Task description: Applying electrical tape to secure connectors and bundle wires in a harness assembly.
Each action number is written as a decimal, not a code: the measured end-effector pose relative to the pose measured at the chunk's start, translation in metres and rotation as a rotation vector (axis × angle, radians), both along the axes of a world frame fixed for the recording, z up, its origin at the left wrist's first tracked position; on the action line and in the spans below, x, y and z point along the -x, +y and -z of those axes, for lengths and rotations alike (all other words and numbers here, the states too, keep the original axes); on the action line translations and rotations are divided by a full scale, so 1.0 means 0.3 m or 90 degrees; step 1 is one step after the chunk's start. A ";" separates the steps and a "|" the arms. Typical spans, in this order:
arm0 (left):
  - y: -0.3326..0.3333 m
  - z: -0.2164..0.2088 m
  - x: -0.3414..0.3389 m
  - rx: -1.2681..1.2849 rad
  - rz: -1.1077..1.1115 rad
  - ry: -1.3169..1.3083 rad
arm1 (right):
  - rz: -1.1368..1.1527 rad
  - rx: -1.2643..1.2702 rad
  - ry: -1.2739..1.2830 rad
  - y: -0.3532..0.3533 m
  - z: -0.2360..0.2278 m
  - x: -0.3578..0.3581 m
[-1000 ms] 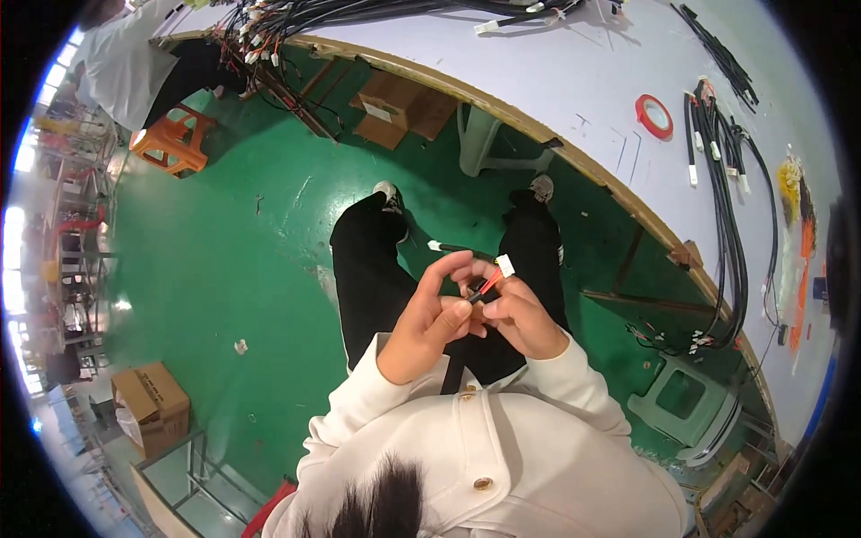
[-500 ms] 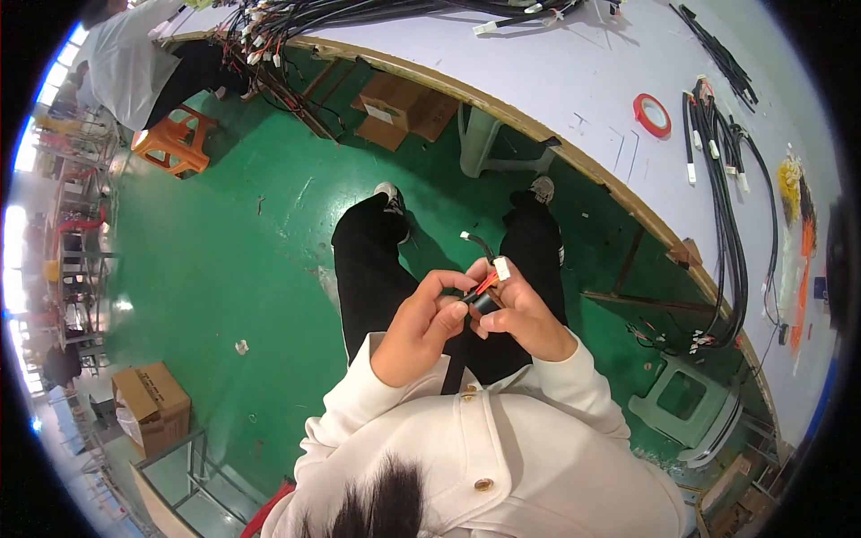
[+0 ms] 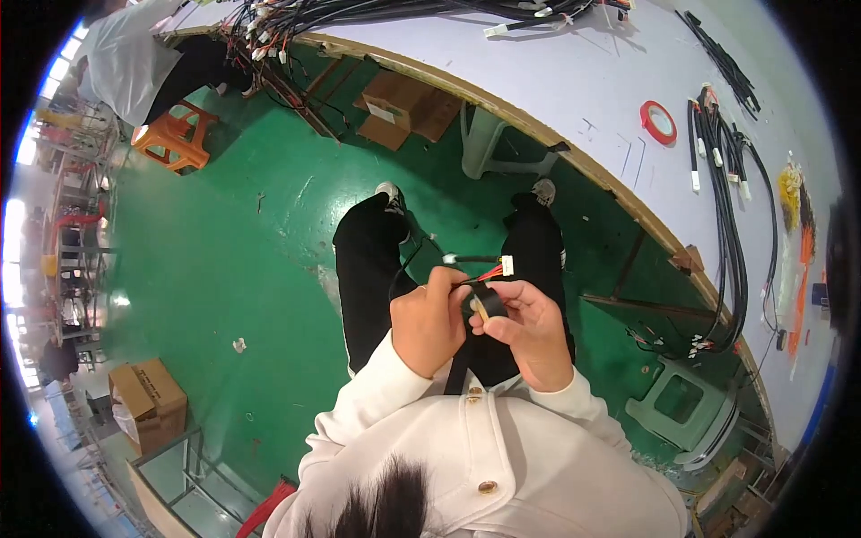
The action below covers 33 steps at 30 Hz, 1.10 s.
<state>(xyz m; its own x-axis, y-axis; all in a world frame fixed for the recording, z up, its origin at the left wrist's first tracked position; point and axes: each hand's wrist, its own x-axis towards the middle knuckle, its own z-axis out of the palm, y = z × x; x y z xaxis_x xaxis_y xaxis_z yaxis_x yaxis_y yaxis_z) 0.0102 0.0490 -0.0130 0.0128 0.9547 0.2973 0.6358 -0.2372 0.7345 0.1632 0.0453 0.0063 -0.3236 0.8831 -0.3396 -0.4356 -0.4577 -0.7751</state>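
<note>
My left hand (image 3: 420,325) pinches a black cable harness (image 3: 475,259) above my lap. Red, orange and other coloured wires run from it to a white connector (image 3: 508,265); a second, smaller white connector (image 3: 449,259) sits at the end of a short black branch. In my right hand (image 3: 535,334) is a roll of black tape (image 3: 490,302), gripped by its rim with thumb and fingers. The roll stands close against the harness, its pale core turned partly toward me. The spot where the tape meets the wires is mostly covered by my left fingers.
Beyond my knees curves a white worktable (image 3: 538,76) holding a red tape roll (image 3: 658,122) and black cable bundles (image 3: 717,179). Stools stand below it, one pale green (image 3: 682,403). An orange stool (image 3: 175,134) and another person (image 3: 130,63) are far left. A cardboard box (image 3: 148,403) sits left.
The black tape roll has turned and shows more in my right fingers. My left hand has rolled over, back upward, and the harness's smaller connector has swung left.
</note>
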 end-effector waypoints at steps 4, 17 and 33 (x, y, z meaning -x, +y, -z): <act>-0.006 -0.016 0.017 0.076 0.056 -0.022 | 0.042 -0.014 0.096 0.028 -0.048 0.013; -0.025 -0.071 0.073 0.449 0.168 -0.533 | -0.190 -0.155 0.034 0.123 0.061 -0.028; -0.006 -0.061 0.011 -0.074 0.030 0.042 | -0.081 0.097 0.050 0.038 -0.037 -0.034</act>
<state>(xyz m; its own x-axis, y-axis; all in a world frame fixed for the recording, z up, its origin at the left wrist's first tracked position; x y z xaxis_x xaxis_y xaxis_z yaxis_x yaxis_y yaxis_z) 0.0071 0.0473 0.0051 0.0797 0.9120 0.4024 0.6677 -0.3486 0.6578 0.1733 0.0567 0.0174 -0.4598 0.7741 -0.4352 -0.4226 -0.6217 -0.6595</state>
